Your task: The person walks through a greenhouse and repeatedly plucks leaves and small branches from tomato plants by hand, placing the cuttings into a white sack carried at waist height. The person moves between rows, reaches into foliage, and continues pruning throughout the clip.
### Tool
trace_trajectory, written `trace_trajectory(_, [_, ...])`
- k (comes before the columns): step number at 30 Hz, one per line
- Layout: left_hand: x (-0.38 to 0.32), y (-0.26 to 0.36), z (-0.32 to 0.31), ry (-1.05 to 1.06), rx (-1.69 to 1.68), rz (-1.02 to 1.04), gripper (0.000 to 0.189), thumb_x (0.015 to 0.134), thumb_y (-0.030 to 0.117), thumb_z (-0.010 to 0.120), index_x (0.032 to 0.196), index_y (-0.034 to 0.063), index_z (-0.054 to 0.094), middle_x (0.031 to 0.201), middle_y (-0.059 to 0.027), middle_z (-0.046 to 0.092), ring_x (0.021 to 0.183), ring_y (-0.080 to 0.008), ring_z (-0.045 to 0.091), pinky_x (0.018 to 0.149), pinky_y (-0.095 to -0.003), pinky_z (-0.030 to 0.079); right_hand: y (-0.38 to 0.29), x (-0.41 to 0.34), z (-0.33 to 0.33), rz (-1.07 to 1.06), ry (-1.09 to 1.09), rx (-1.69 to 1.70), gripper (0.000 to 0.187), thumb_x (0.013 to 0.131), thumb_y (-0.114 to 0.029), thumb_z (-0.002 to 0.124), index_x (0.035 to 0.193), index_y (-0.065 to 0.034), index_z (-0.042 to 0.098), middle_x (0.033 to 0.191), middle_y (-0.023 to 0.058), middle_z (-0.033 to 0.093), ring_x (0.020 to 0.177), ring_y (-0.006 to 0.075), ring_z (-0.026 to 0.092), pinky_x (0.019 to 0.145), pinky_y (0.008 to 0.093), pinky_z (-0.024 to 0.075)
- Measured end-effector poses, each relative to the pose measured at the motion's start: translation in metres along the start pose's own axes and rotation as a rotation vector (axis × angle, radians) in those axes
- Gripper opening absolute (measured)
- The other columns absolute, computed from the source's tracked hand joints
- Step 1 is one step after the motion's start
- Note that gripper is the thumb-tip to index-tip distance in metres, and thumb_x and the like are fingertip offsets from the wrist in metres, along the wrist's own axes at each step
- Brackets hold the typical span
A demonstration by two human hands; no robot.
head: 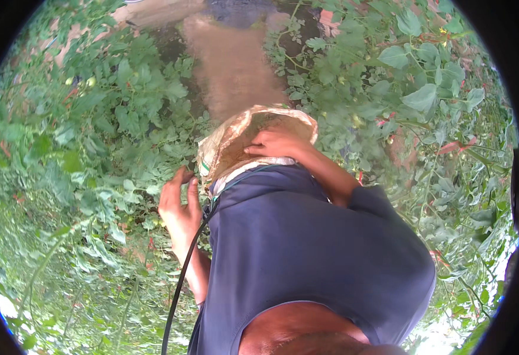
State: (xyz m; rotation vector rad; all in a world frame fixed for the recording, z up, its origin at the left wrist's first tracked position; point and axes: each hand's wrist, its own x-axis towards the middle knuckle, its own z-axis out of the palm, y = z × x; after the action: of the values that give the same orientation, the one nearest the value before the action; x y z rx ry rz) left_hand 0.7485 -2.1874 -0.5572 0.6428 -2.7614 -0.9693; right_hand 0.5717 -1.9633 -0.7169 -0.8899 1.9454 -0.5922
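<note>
A woven plastic sack (pixel 224 153) hangs at my waist with its mouth spread wide, held by a green cord (pixel 246 175). My right hand (pixel 273 143) reaches into the sack's mouth, its fingers bent down against the inner side. Whether it grips anything in there is hidden. To the left of the sack, my left hand (pixel 177 199) is raised beside tomato foliage (pixel 122 191). Its thumb and fingers are curled but apart, and I see nothing between them.
Tomato plants (pixel 352 66) crowd both sides of a bare soil path (pixel 237 66). Several green tomatoes (pixel 91 81) hang at the upper left. Red ties (pixel 456 145) mark stems on the right. A black cable (pixel 181 275) runs down my left side.
</note>
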Motion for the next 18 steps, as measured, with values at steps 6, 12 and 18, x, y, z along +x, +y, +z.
trace_trajectory(6, [0.062, -0.004, 0.043, -0.333, -0.046, 0.091, 0.034, 0.092, 0.011, 0.076, 0.124, -0.0002, 0.07, 0.114, -0.0201, 0.073, 0.104, -0.0394, 0.069, 0.091, -0.0463, 0.055, 0.014, -0.028, -0.021, 0.314, -0.128, 0.233, 0.063, 0.101, -0.061, 0.059, 0.09, -0.0006, 0.075, 0.073, 0.0179, 0.064, 0.073, 0.0286, 0.061, 0.074, 0.0434, 0.0481])
trace_trajectory(12, [0.142, -0.022, 0.063, -0.584, -0.229, 0.14, 0.039, 0.087, 0.022, 0.081, 0.118, 0.0011, 0.073, 0.112, -0.0189, 0.072, 0.103, -0.0398, 0.069, 0.09, -0.0469, 0.055, -0.001, -0.074, -0.053, 0.224, 0.078, 0.65, 0.039, 0.105, -0.037, 0.064, 0.103, 0.0003, 0.076, 0.094, 0.013, 0.07, 0.088, 0.0205, 0.066, 0.079, 0.0336, 0.0514])
trace_trajectory(18, [0.207, -0.044, 0.08, -0.823, -0.244, 0.23, 0.024, 0.087, 0.02, 0.077, 0.106, 0.0053, 0.077, 0.1, -0.0138, 0.072, 0.094, -0.0379, 0.069, 0.081, -0.0463, 0.055, -0.032, -0.076, -0.041, 0.388, 0.406, 0.652, 0.014, 0.099, -0.011, 0.074, 0.107, -0.0002, 0.077, 0.084, 0.005, 0.069, 0.074, 0.0105, 0.06, 0.064, 0.0278, 0.0467])
